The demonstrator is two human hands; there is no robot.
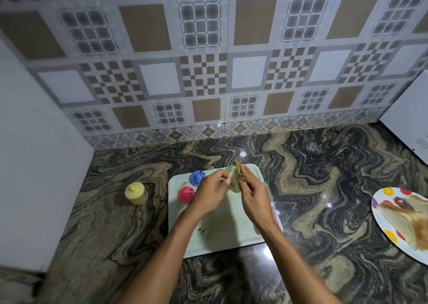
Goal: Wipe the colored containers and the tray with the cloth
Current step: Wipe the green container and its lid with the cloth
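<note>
With the left hand (210, 192) grasping the pale green container (234, 181) above the tray (222, 234) and the right hand (253, 197) pinching the cloth (240, 173), hard rubbing could knock the container loose.

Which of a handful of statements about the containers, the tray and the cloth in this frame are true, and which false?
1. The yellow container stands on the countertop, off the tray. True.
2. The left hand holds the blue container. False: the blue container stands on the tray, and the left hand holds a pale green container.
3. The right hand holds the brown cloth at the pale green container. True.
4. The pink container stands on the countertop. False: it stands on the tray, beside the blue container.
</note>
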